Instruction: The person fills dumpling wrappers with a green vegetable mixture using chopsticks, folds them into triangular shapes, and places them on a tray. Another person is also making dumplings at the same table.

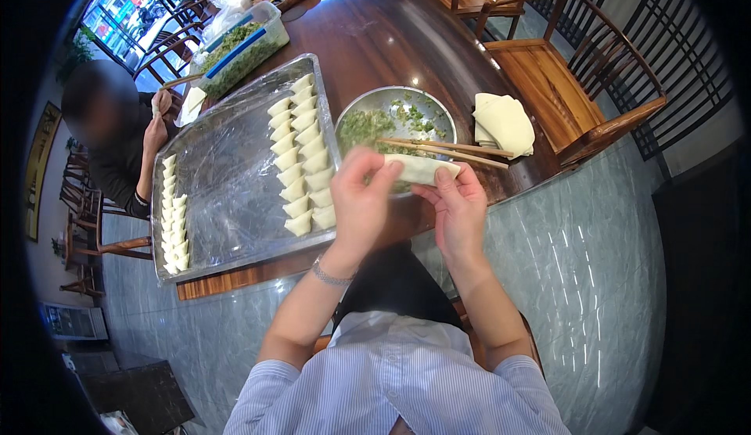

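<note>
A folded dumpling wrapper [419,169] is held between my left hand [365,191] and my right hand [460,203], each pinching one end. Right behind it stands a round metal bowl [449,112] with chopped green filling [366,127]. Wooden chopsticks [463,148] rest across the bowl, their ends over the table. Right of the bowl lies a stack of pale wrappers [503,125]. On my left a large metal tray [234,262] lined with clear film bears rows of folded dumplings [297,205] near its right side and smaller-looking ones [176,229] along its left side.
Across the tray a person [111,136] handles a wrapper. A clear plastic box [273,42] of green filling stands behind the tray on the dark wooden table [364,36], with white wrappers [192,105] beside it. A wooden armchair [540,77] stands at the table's right edge.
</note>
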Available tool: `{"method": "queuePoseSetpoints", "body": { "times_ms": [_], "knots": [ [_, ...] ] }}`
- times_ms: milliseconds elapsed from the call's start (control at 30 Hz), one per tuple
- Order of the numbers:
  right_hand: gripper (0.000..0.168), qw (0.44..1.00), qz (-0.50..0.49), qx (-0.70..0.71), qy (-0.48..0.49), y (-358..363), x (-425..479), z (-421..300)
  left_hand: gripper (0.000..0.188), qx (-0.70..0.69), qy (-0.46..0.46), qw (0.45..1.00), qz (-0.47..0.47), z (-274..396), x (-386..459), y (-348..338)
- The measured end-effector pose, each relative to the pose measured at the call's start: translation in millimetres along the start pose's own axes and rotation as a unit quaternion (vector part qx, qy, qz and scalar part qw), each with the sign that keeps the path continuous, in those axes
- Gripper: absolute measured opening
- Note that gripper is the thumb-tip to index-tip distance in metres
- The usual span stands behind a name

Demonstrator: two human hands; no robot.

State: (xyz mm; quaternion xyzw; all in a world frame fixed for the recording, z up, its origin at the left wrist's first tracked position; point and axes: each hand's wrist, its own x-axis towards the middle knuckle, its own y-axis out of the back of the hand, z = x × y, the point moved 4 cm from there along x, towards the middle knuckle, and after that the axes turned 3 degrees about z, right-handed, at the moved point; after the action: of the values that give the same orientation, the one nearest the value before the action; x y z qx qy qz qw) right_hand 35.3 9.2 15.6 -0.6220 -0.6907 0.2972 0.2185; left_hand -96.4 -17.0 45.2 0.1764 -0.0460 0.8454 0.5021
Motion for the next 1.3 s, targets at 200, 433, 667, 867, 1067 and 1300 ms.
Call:
{"method": "queuePoseSetpoints", "body": {
  "times_ms": [200, 433, 667, 867, 1067, 1300],
  "knots": [
    [0.014, 1.0, -0.005, 0.001, -0.002, -6, -2, -1, 0.011, -0.185, 0.149, 0.969, 0.067, -4, -4, 3],
    [0.012, 0.996, 0.012, -0.086, -0.001, -4, -1, 9, 0.007, -0.206, 0.184, 0.961, -0.005, -17, -13, 12],
    [0.011, 0.771, -0.029, -0.495, 0.399, -30, -17, -12, 0.008, 0.143, -0.139, 0.978, 0.067, 3, -21, 16],
    [0.016, 0.645, -0.123, -0.586, 0.474, -40, -21, -19, 0.013, 0.19, -0.222, 0.956, 0.022, 17, -22, 17],
    [0.018, 0.61, -0.18, -0.607, 0.477, -45, -19, -21, 0.016, 0.176, -0.251, 0.951, -0.04, 17, -18, 20],
    [0.015, 0.602, -0.207, -0.61, 0.473, -48, -17, -22, 0.015, 0.223, -0.297, 0.922, -0.107, 20, -14, 25]
  ]
}}
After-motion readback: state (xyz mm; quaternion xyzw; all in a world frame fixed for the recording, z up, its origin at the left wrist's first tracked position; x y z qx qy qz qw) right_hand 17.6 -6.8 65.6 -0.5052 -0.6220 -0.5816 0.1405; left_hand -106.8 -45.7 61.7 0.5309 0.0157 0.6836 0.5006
